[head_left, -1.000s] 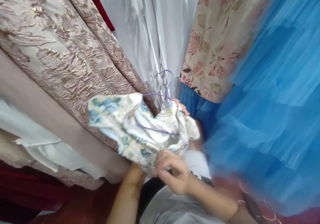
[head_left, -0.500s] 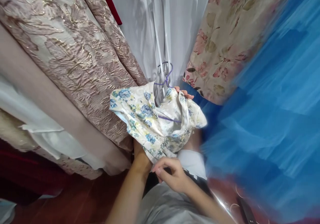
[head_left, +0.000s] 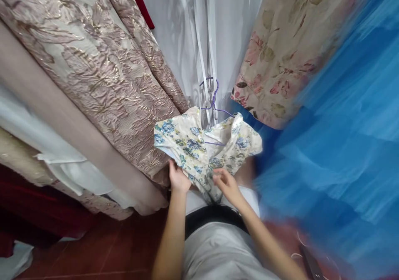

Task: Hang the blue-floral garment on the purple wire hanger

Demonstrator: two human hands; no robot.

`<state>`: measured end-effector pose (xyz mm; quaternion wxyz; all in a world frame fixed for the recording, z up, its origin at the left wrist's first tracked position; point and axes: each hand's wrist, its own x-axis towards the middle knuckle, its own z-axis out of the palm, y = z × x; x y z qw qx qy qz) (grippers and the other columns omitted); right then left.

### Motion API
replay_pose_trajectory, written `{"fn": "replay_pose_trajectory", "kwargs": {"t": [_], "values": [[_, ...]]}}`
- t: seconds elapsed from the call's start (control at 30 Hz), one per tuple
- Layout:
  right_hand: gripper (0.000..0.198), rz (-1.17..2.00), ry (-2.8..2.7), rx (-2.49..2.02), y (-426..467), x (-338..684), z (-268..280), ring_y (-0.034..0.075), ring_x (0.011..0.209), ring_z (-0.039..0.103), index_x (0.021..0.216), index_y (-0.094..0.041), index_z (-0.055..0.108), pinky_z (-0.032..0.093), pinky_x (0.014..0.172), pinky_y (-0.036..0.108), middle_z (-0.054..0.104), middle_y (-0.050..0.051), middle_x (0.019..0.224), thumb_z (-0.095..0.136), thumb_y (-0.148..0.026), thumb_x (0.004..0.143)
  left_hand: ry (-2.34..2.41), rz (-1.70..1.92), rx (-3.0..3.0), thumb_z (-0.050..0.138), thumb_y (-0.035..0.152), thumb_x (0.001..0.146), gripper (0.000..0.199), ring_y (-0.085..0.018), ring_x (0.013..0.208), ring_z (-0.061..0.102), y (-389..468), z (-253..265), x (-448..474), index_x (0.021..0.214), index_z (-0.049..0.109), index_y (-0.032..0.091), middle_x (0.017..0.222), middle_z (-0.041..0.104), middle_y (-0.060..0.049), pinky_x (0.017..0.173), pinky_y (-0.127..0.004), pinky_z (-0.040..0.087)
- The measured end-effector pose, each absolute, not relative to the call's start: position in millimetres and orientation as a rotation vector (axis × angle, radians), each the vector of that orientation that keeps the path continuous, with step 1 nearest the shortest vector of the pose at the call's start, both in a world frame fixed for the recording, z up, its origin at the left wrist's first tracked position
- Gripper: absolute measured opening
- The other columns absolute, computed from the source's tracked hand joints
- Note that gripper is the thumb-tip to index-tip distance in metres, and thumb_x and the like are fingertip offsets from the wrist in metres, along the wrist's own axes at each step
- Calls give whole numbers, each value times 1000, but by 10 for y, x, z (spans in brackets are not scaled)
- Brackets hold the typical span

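A white V-neck floral top (head_left: 193, 142) with blue and yellow flowers hangs on a thin purple hanger (head_left: 213, 99) in front of me. The hanger's hook and part of its bar show at the neckline. At the top's lower left edge is my left hand (head_left: 180, 179), palm turned up, thumb stretched out and the other fingers partly hidden by the cloth. My right hand (head_left: 229, 185) is at the front below the neckline, its fingers bent together against the fabric. The lower part of the top narrows downward near my waist.
Pink brocade fabric (head_left: 118, 84) hangs on the left, with white cloth (head_left: 65, 167) beyond it. White fabric with ribbons (head_left: 202, 51) hangs ahead. Floral fabric (head_left: 264, 63) and a blue tulle skirt (head_left: 330, 155) are at the right. A dark power strip (head_left: 310, 263) lies on the red floor.
My left hand has come back from behind the top to its lower left edge. My right hand has moved up onto the front. The top hangs more spread out.
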<state>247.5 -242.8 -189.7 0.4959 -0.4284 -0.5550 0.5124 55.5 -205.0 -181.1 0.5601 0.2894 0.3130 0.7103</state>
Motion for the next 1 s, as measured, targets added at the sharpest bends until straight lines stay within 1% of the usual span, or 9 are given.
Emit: {"fn": "replay_pose_trajectory", "kwargs": {"t": [0.07,0.17,0.23,0.37,0.57,0.67,0.73,0.87,1.0], "values": [[40,1159,-1410,-1120,-2269,2434,-1980,17,65,57,110,-17,61,45,67,30,65,-1,72,66,-48,86,759,1697,641,60,77,82,75,-35,140,51,-2094,-1796,534,130,66,20,139,64,-14,115,-52,43],[32,1058,-1450,-1172,-2119,2348,-2026,17,65,56,101,-17,62,43,67,30,64,0,73,63,-46,88,910,1779,632,86,43,73,67,-32,139,53,-2190,-1864,607,132,62,22,138,66,-11,118,-47,42],[28,1033,-1425,-1153,-2070,2313,-2017,16,61,52,89,-18,59,41,63,29,59,-1,67,60,-46,89,987,1796,630,86,32,73,61,-31,138,55,-2222,-1931,696,129,63,23,137,66,-10,118,-46,42],[29,1073,-1366,-1102,-2068,2356,-1963,15,58,50,77,-20,56,38,57,28,59,0,63,61,-46,87,1041,1771,702,77,39,81,46,-32,133,58,-2221,-2051,805,121,63,21,132,67,-12,115,-47,44],[33,1257,-1231,-1145,-2240,2483,-1902,13,49,47,67,-19,59,36,51,26,61,1,55,69,-49,76,1523,2203,1425,66,31,91,34,-26,127,56,-2319,-2247,851,122,56,21,129,60,-13,112,-43,44],[41,1349,-1181,-1117,-2325,2509,-1881,10,44,42,62,-19,57,32,46,25,59,0,51,75,-55,72,1425,1701,1940,60,26,92,20,-24,112,63,-2360,-2336,999,112,60,22,110,66,-10,101,-39,50],[46,1402,-1150,-1105,-2366,2524,-1862,9,40,40,59,-19,56,28,43,24,58,0,48,79,-57,68,1406,1423,2014,57,26,93,12,-24,102,65,-2358,-2375,1119,104,60,22,102,67,-9,93,-37,52],[47,1449,-1067,-1069,-2418,2555,-1812,7,39,38,55,-18,57,24,40,22,58,1,47,83,-56,65,1520,1291,1970,48,26,97,13,-23,91,66,-2355,-2393,1290,87,57,22,89,67,-7,85,-34,52],[46,1395,-962,-984,-2371,2573,-1674,6,37,30,49,-18,56,19,40,23,49,-2,41,81,-52,68,1505,1151,2023,50,18,93,10,-22,91,68,-2421,-2368,1383,89,59,22,90,69,-7,84,-31,51]]}}
